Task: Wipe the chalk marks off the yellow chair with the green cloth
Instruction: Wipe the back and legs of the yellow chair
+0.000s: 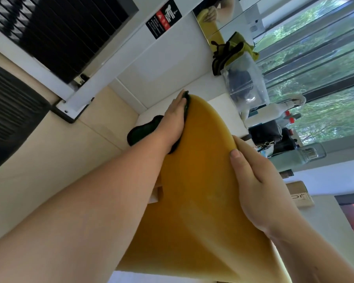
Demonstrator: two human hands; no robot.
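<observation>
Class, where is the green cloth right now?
In the head view, the green cloth lies left of centre, pressed under the left hand against the edge of the yellow chair.

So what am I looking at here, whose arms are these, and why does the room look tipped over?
No machine here: these are a person's two bare arms, filmed by one wide-angle camera worn on the head, so a tilted head tips the room. The left hand presses a dark green cloth flat against one edge of the yellow chair. The right hand grips the opposite edge, thumb in front. Behind, a white ledge holds a clear bag and bottles.
</observation>
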